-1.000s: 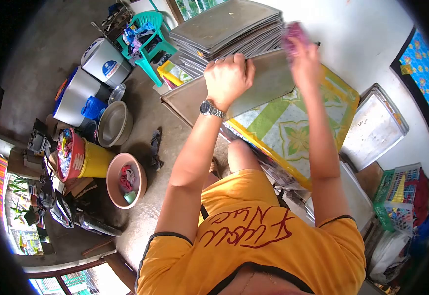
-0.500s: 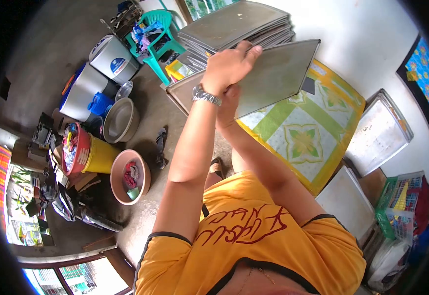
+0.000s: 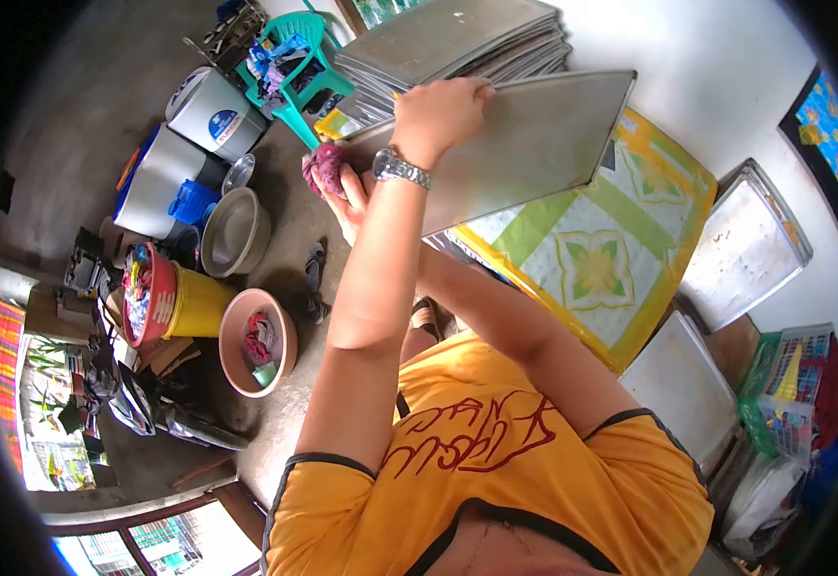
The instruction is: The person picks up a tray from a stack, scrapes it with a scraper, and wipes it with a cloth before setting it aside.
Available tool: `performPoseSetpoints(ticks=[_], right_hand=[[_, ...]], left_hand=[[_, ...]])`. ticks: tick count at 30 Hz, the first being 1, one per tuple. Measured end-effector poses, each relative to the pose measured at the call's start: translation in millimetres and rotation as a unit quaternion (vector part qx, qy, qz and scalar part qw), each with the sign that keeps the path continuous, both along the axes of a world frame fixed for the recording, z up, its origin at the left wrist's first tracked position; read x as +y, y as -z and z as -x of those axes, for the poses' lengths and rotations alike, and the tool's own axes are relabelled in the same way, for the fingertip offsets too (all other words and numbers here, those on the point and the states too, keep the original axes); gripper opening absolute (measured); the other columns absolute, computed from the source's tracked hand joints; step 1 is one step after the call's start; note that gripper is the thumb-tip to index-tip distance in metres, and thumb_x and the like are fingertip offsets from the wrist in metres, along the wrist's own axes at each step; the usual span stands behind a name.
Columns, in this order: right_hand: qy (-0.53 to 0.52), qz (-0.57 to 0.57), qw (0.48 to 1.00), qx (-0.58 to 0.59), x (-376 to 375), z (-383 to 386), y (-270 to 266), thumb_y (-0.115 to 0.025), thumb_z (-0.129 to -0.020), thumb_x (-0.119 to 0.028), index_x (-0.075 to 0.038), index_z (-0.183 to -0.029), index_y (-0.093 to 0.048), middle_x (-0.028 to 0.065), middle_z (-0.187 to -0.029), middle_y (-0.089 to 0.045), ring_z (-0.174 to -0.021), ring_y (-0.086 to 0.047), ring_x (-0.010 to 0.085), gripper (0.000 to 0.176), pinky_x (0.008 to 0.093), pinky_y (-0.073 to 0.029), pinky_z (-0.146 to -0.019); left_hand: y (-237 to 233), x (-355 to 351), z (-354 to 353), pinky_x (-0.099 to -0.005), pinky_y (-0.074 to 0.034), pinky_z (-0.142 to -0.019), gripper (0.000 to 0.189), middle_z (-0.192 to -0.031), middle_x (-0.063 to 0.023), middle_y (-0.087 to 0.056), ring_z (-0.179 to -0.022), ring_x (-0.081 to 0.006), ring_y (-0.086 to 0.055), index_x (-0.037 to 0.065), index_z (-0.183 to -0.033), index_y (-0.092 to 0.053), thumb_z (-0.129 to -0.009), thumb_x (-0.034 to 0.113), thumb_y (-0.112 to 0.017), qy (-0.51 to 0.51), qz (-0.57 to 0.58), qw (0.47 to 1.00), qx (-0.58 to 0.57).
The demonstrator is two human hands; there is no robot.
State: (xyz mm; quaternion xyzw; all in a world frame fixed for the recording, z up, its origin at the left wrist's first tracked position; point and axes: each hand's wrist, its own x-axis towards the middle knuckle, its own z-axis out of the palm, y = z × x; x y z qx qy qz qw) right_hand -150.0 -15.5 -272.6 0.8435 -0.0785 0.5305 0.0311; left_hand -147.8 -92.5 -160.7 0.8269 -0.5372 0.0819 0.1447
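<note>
A flat grey metal tray (image 3: pixel 544 134) is held up at a tilt. My left hand (image 3: pixel 440 117), with a watch on its wrist, grips the tray's upper edge. My right forearm crosses behind the left one, and my right hand (image 3: pixel 344 200) presses a bunched purple-red cloth (image 3: pixel 325 171) at the tray's left end. Part of that end is hidden by my left wrist. Just beyond the held tray rises a tall stack of similar trays (image 3: pixel 448 40).
A table with a yellow, green and white cover (image 3: pixel 594 271) is at the right, with more trays (image 3: pixel 747 252) against the wall. Green chair (image 3: pixel 296 72), grey basin (image 3: pixel 237 232), pink basin (image 3: pixel 258 343) and yellow bucket (image 3: pixel 194 302) stand left. A crate (image 3: pixel 791 394) is far right.
My right hand has moved left to the tray's left end, and the cloth has come into view. My left hand has shifted slightly left along the upper edge, its fingers now curled over it.
</note>
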Motion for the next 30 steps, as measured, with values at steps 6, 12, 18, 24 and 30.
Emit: performPoseSetpoints(ticks=[6,12,18,24,30], right_hand=[[0.053,-0.007,0.991,0.121,-3,-2,150,-0.058,-0.080,-0.024,-0.012,-0.130,-0.054,0.0065,-0.104,-0.050,-0.078,-0.049,0.0221,0.052,0.0345,-0.047,-0.064],[0.013,-0.177,0.944,0.276,18,44,200,-0.062,-0.079,-0.021,-0.014,-0.113,-0.064,0.0056,-0.105,-0.049,-0.088,-0.055,0.0223,0.035,0.0336,-0.052,-0.056],[-0.002,-0.049,0.994,0.100,-17,38,100,-0.060,-0.080,-0.026,-0.011,-0.110,-0.065,0.0055,-0.123,-0.052,-0.105,-0.048,0.0274,0.034,0.0440,-0.040,-0.087],[0.001,-0.028,0.999,-0.036,-66,-7,48,-0.055,-0.083,-0.031,-0.015,-0.099,-0.068,0.0011,-0.122,-0.054,-0.113,-0.044,0.0230,0.026,0.0460,-0.034,-0.093],[-0.066,0.159,0.944,0.281,-118,46,188,-0.050,-0.087,-0.029,-0.026,-0.114,-0.063,-0.0090,-0.132,-0.049,-0.112,-0.047,0.0167,0.030,0.0392,-0.035,-0.100]], left_hand=[[-5,-7,-11,-0.0449,-0.051,-0.086,0.035,-0.105,-0.0071,-0.070,-0.099,-0.0327,-0.065,0.033,-0.118,-0.065,-0.093,0.047,-0.044,0.021,-0.020,1.000,0.002],[-4,-4,-18,-0.0438,-0.049,-0.088,0.047,-0.105,-0.0108,-0.069,-0.103,-0.0346,-0.063,0.028,-0.122,-0.064,-0.094,0.057,-0.039,0.043,-0.025,0.999,0.010],[-7,-12,-22,-0.0448,-0.045,-0.095,0.057,-0.116,-0.0098,-0.066,-0.111,-0.0342,-0.060,0.028,-0.121,-0.064,-0.094,0.063,-0.027,0.027,-0.073,0.996,0.040],[-16,-7,-7,-0.0464,-0.047,-0.091,0.058,-0.110,-0.0112,-0.068,-0.107,-0.0356,-0.062,0.025,-0.116,-0.067,-0.095,0.062,-0.028,-0.003,-0.080,0.997,0.006],[-7,-5,-14,-0.0463,-0.049,-0.086,0.064,-0.100,-0.0161,-0.069,-0.100,-0.0383,-0.063,0.016,-0.108,-0.070,-0.093,0.066,-0.032,0.033,-0.049,0.998,-0.003]])
